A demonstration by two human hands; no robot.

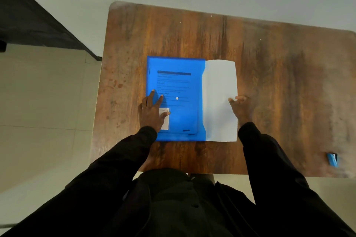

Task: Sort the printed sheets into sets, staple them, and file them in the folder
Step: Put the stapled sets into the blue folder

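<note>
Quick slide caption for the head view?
Left hand presses blue folder; right hand pinches white sheets protruding from it.

Office-like room: wooden desk (pixel 269 82), blue folder (pixel 185 121), stapler (pixel 332 159), pale tiled floor (pixel 44 102).

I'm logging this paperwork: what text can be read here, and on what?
None is readable.
Printed sheet inside the translucent blue plastic folder: heading bar and paragraphs, too blurred.
Small white label on folder: too blurred.
Plain white paper sheets: no print showing.
</note>
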